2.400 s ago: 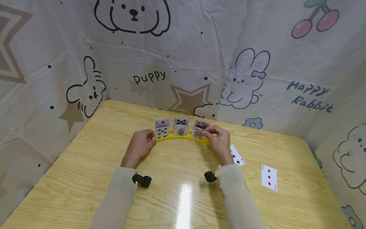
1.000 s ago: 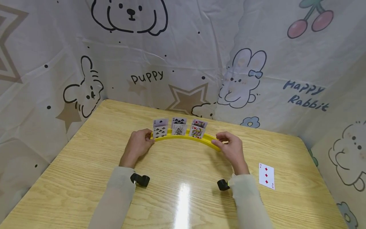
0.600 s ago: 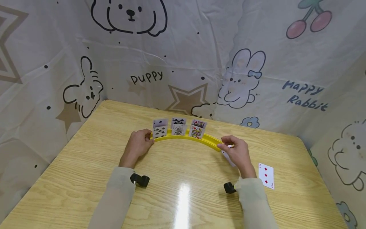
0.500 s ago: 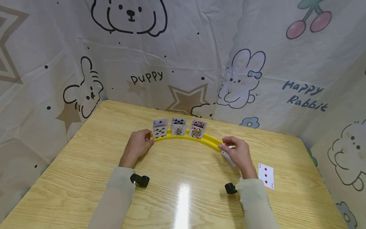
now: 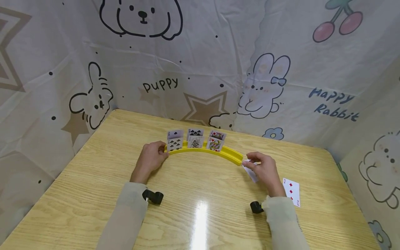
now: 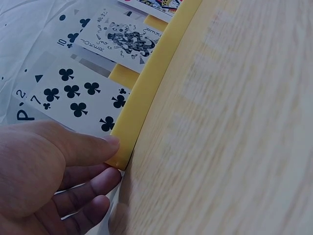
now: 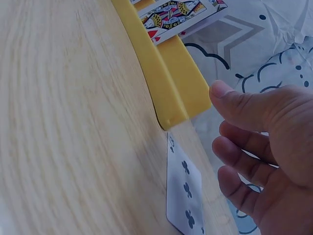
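Observation:
A curved yellow card holder [image 5: 218, 152] stands on the wooden table [image 5: 93, 173] with several playing cards [image 5: 195, 139] upright in it. My left hand [image 5: 152, 159] grips its left end, thumb against the yellow tip [image 6: 120, 152], beside the seven of clubs [image 6: 73, 95] and a joker [image 6: 120, 39]. My right hand [image 5: 262, 168] hovers just past the holder's right end [image 7: 168, 115], fingers loosely curled over a clubs card [image 7: 185, 193] lying flat face up. Nothing is held in it. The queen of hearts [image 7: 171, 12] stands nearest that end.
A three of diamonds [image 5: 291, 192] lies face up to the right of my right wrist. A printed cartoon sheet [image 5: 200, 69] walls the table at the back and both sides. Bare wood [image 5: 200, 215] stretches toward me.
My right hand left the cards in the holder and slid right and toward me, past the holder's right end, to above the clubs card. The left hand stayed put.

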{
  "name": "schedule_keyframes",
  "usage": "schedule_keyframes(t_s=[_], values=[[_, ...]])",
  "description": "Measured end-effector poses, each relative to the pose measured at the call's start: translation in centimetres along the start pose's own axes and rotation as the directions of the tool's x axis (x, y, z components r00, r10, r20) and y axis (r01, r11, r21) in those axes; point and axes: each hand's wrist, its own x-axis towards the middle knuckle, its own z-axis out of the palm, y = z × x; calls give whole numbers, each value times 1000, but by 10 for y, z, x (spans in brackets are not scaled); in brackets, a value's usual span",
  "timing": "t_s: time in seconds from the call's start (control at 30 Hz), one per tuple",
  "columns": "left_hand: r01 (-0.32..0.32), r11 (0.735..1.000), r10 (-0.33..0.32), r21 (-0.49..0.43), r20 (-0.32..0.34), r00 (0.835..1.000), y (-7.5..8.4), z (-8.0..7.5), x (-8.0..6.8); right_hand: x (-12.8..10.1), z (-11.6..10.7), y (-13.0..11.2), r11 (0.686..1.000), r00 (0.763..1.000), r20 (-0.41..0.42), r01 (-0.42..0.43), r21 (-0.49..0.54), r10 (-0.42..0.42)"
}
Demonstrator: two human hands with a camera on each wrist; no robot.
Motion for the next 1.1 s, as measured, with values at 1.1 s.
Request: schedule_keyframes(t_s=[1.1], values=[[-1,1000,1,-1,7,1000,0,-1,-1,24,-13,32,979,974,168,-128,-159,154]])
